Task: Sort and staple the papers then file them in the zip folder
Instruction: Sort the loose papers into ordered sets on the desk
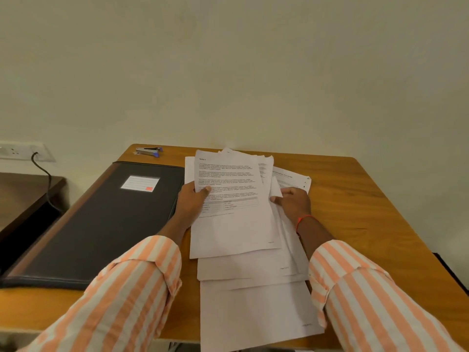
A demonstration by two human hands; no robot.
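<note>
Several printed white papers (236, 224) lie fanned in a loose pile down the middle of the wooden table (355, 212). My left hand (191, 203) grips the left edge of the top sheet, thumb on its printed face. My right hand (294, 203) pinches the right edge of sheets lower in the pile. A black zip folder (101, 224) with a white label lies closed to the left of the papers. A small grey stapler (148, 151) with blue ends rests at the table's far left corner, beyond the folder.
The table stands against a pale wall (228, 72). A wall socket (22, 151) with a black cable hangs at the left, above a dark lower table (25, 194). One sheet overhangs the table's near edge.
</note>
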